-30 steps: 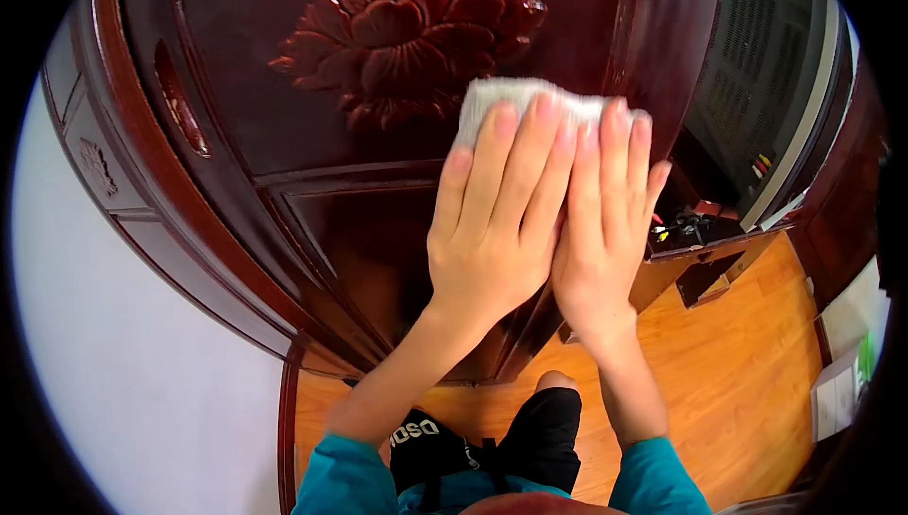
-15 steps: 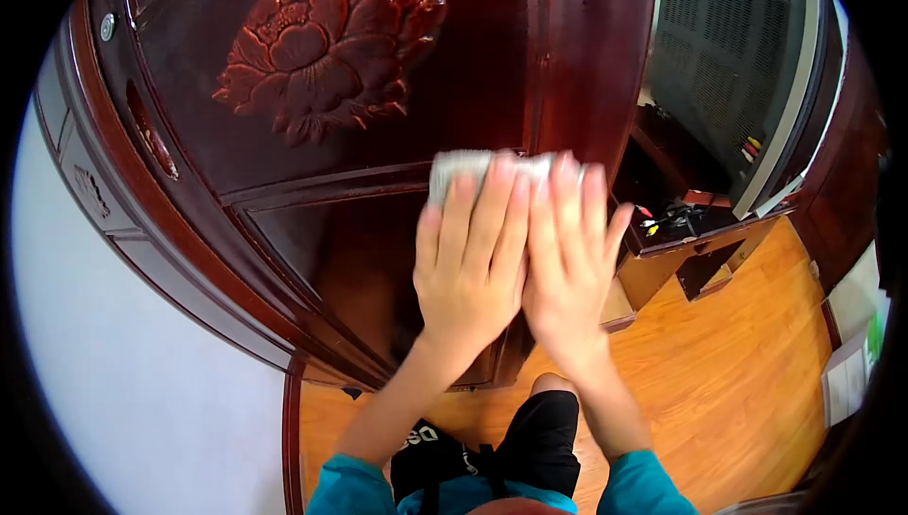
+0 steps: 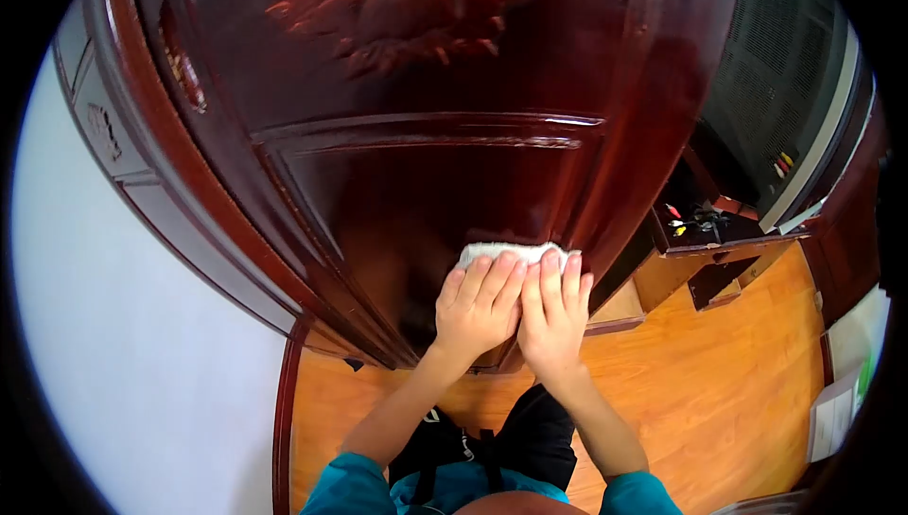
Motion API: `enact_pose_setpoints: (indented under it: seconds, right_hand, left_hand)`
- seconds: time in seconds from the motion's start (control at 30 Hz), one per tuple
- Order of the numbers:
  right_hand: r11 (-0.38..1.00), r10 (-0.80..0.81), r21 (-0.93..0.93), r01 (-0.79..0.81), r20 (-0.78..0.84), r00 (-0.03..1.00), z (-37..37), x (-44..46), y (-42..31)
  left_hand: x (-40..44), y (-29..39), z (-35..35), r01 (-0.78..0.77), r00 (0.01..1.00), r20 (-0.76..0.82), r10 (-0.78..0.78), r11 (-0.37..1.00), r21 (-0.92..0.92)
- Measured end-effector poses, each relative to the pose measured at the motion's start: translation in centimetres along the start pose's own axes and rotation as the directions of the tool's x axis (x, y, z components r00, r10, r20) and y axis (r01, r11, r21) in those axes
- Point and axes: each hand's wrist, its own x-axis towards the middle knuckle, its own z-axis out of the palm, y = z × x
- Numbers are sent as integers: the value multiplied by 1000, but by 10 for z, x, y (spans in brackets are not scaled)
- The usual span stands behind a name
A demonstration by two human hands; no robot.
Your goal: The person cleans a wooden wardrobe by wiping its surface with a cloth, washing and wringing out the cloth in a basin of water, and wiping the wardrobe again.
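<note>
A white cloth (image 3: pixel 515 252) lies against the lower panel of a dark red wooden door (image 3: pixel 426 193), its top edge showing above my fingertips. My left hand (image 3: pixel 480 302) presses flat on the cloth, fingers stretched out. Beside it, touching at the thumb side, my right hand (image 3: pixel 553 312) rests on the cloth's right part with its fingers extended too. Most of the cloth is hidden under both hands. A carved flower (image 3: pixel 416 4) stands out on the door's upper panel, above the hands.
To the right, a large television (image 3: pixel 771 89) stands on a dark wooden stand (image 3: pixel 728 248), with cables (image 3: pixel 698 222) near its front. A white wall (image 3: pixel 142 326) is at the left, the wooden floor (image 3: pixel 700 383) below. A white box (image 3: pixel 832 416) sits at far right.
Both hands and the cloth have moved down the door, from beside the carved flower to the lower panel. The camera view has shifted as well.
</note>
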Motion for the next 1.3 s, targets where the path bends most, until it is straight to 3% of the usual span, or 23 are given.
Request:
enact_pose_setpoints:
  seconds: [0.1,0.2,0.3,0.43,0.53,0.67,0.8,0.87,1.0,1.07,1.17,1.3]
  right_hand:
    - [1000,10,-7,-10,7,1000,11,-13,-16]
    - [997,77,-11,-77,34,996,0,2,-27]
    - [1000,-1,1,1,8,1000,-15,48,-40]
    - [990,-82,109,90,-80,993,-32,122,-69]
    - [985,-113,112,133,-169,979,-30,152,-89]
    - [981,-159,107,162,-35,987,-7,112,-93]
    - [963,-187,202,180,19,982,24,47,-100]
    - [964,-197,178,197,-18,980,28,43,-107]
    - [965,-221,159,208,70,973,16,71,-117]
    - [967,-218,145,211,31,975,2,108,-129]
    - [963,-178,187,196,-107,978,-13,161,-148]
    - [968,-149,168,186,-208,967,-8,173,-157]
  left_hand:
    - [-25,-5,4,17,999,-41,-15,999,41]
    - [-20,-13,-5,4,999,36,-6,999,38]
    - [19,-37,-17,73,997,-19,-73,997,-9]
    - [91,-85,-49,91,991,-106,-81,991,94]
    - [113,-117,-54,37,968,-252,-16,996,78]
    - [60,-116,-56,83,993,-87,-76,993,88]
    - [-39,-107,-29,105,992,-88,-94,985,135]
    - [-50,-102,-30,126,991,-52,-120,984,128]
    - [-19,-112,-51,187,978,50,-201,962,197]
    - [28,-123,-70,257,965,1,-263,945,200]
    - [87,-147,-92,229,973,-54,-223,928,293]
    - [100,-159,-92,198,978,-124,-165,926,323]
